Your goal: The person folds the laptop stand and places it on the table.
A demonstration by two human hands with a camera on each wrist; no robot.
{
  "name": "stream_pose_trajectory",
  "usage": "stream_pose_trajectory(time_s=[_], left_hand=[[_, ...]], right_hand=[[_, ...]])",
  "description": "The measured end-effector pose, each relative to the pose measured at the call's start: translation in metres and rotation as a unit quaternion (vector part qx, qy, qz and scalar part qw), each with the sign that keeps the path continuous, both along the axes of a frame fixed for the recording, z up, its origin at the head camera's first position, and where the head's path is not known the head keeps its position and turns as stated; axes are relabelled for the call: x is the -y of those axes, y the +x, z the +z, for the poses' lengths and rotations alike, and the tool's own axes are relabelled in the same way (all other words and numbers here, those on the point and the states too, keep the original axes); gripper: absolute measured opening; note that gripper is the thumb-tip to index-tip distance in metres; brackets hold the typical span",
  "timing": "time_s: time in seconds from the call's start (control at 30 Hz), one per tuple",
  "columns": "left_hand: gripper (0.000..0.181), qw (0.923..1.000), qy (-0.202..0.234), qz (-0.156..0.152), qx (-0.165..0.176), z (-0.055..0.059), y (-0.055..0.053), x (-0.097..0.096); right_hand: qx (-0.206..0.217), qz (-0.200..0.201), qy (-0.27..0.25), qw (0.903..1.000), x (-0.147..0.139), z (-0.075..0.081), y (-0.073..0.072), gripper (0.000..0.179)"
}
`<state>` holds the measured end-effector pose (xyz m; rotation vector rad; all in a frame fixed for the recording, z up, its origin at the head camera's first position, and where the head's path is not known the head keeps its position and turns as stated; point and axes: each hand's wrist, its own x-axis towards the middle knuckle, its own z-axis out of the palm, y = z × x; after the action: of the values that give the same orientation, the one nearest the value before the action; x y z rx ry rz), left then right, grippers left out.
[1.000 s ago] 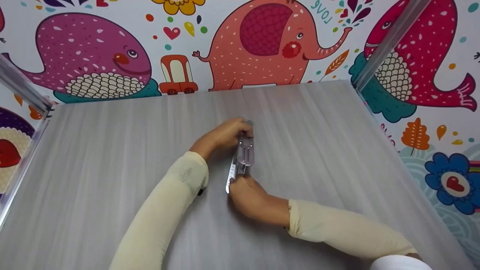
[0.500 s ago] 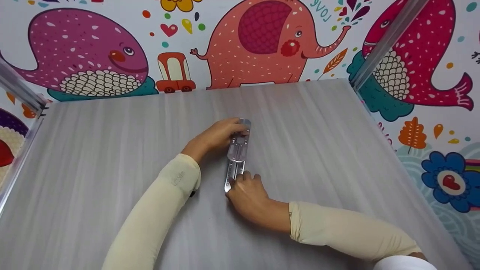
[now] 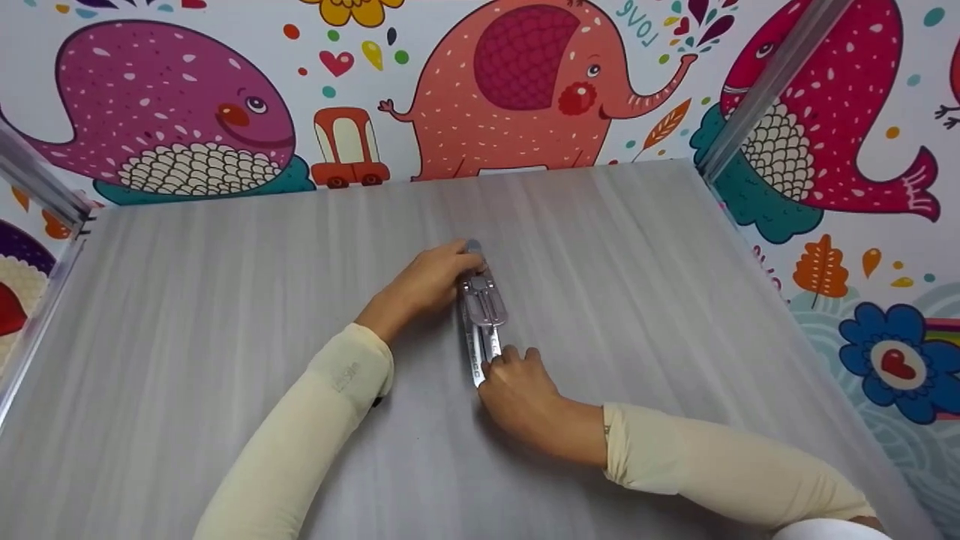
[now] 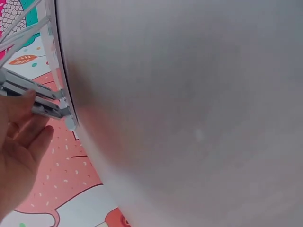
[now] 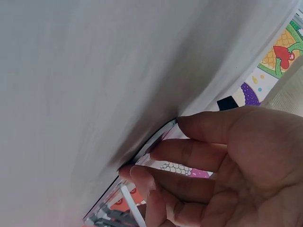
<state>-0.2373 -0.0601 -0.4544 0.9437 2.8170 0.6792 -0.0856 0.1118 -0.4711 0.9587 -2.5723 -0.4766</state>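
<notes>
A long, narrow silver folding stand (image 3: pixel 484 304) with hinged bars and slotted rails lies lengthwise over the table. My left hand (image 3: pixel 435 277) grips its far end; in the left wrist view, the thumb of that hand (image 4: pixel 19 137) lies along a grey bar (image 4: pixel 35 85), fingers below. At the near end, my right hand (image 3: pixel 525 394) pinches the rails between thumb and fingers. The right wrist view has this hand (image 5: pixel 222 165) with its thumb tip at the end of a thin rail (image 5: pixel 154 139). The fingers hide part of the near end.
The grey wood-grain table (image 3: pixel 225 315) spreads around both hands. Behind it stands a wall (image 3: pixel 345 45) printed with cartoon animals. Metal posts (image 3: pixel 776 86) rise at the back corners. Part of a white round object (image 3: pixel 832 529) shows at the bottom right.
The folding stand has turned on the table: its near end has swung right with my right hand, its far end left with my left hand. Both hands keep hold of it.
</notes>
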Motion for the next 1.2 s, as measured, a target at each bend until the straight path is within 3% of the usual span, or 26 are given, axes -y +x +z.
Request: stream_pose_trajectory(time_s=[0.2, 0.37, 0.7, 0.93, 1.03, 1.1, 1.17, 1.2], left_hand=[[0.045, 0.9995, -0.008, 0.027, 0.016, 0.003, 0.005, 0.003], [0.043, 0.9996, 0.000, 0.026, 0.012, 0.002, 0.001, 0.003], [0.045, 0.9991, 0.013, 0.038, 0.015, -0.003, -0.012, 0.001], [0.046, 0.9971, 0.039, 0.057, 0.030, -0.003, -0.009, -0.001], [0.049, 0.9949, 0.060, 0.071, 0.040, -0.005, -0.003, 0.000], [0.051, 0.9912, 0.078, 0.092, 0.054, -0.006, 0.004, 0.001], [0.052, 0.9864, 0.099, 0.117, 0.058, -0.006, 0.012, 0.002], [0.051, 0.9829, 0.112, 0.132, 0.063, -0.004, 0.017, 0.004]], right_hand=[[-0.034, 0.046, -0.010, 0.9983, -0.006, -0.001, -0.004, 0.010], [-0.063, 0.058, -0.014, 0.9962, -0.006, -0.006, -0.006, 0.008], [-0.052, 0.044, -0.003, 0.9977, 0.001, -0.008, -0.013, 0.008], [-0.051, 0.055, -0.025, 0.9969, -0.004, -0.009, -0.017, 0.008], [0.002, 0.057, -0.057, 0.9968, -0.010, -0.005, -0.022, 0.008], [0.085, 0.061, -0.089, 0.9905, -0.018, 0.002, -0.028, 0.010], [0.181, 0.060, -0.129, 0.9732, -0.027, 0.012, -0.034, 0.013], [0.231, 0.054, -0.155, 0.9588, -0.032, 0.017, -0.038, 0.015]])
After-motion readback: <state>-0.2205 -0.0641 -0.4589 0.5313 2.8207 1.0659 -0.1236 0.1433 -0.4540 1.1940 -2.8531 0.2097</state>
